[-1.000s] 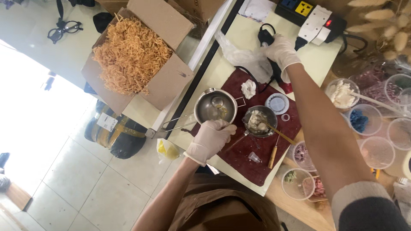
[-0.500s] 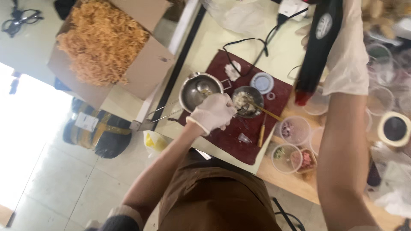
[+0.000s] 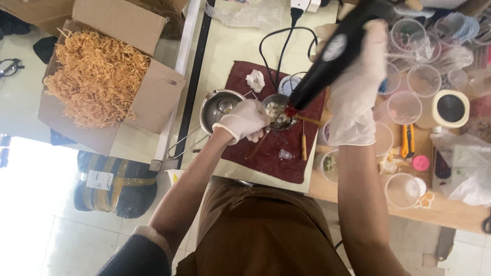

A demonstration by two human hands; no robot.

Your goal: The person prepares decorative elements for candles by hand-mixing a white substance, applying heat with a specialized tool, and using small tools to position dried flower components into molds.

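My right hand (image 3: 358, 92), in a white glove, grips a black heat gun (image 3: 335, 51) whose red-tipped nozzle points down into a small metal bowl (image 3: 279, 113) of pale chunks. My left hand (image 3: 245, 120), also gloved, holds that bowl at its left rim. Both sit on a dark red mat (image 3: 271, 153). An empty steel pot (image 3: 217, 108) with a wire handle stands just left of the bowl. The gun's black cord (image 3: 271, 51) loops back across the mat.
An open cardboard box (image 3: 153, 97) of orange shredded filler stands at the left. Several clear plastic cups (image 3: 404, 107), a tape roll (image 3: 450, 108), an orange utility knife (image 3: 407, 140) and a pink cap (image 3: 420, 162) crowd the wooden table at the right. A dark bag (image 3: 112, 184) lies on the floor.
My right hand picked up the heat gun at the back of the table and brought it down, nozzle over the small bowl. My left hand stayed at the bowl.
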